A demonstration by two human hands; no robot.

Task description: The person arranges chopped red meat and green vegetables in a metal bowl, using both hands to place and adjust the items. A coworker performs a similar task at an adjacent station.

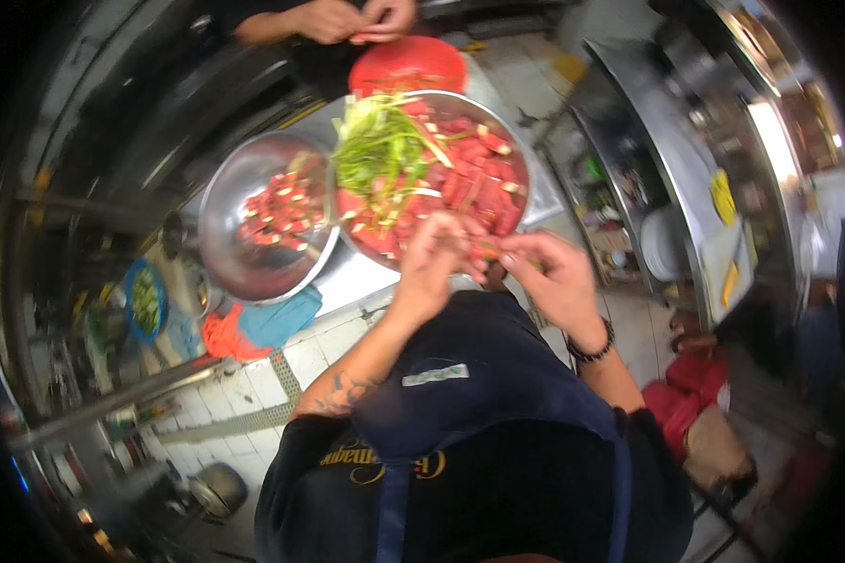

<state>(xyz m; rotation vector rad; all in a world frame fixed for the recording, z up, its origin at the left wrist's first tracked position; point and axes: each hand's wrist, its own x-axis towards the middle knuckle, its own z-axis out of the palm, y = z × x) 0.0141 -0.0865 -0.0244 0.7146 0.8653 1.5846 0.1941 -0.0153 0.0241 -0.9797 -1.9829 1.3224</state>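
Observation:
A large steel bowl in front of me holds pieces of raw red meat, with a heap of green onion strips on its far left side. Over the bowl's near rim, my left hand and my right hand hold a small piece of red meat with a bit of green between their fingertips. To the left, a second steel bowl contains small rolls or skewered pieces of red and pale food; their exact make-up is blurred.
Across from me, a co-worker's hands work above a red container. Orange and blue cloths lie by the left bowl. Further left stands a blue basin of chopped greens. Steel shelving with a cutting board is at right.

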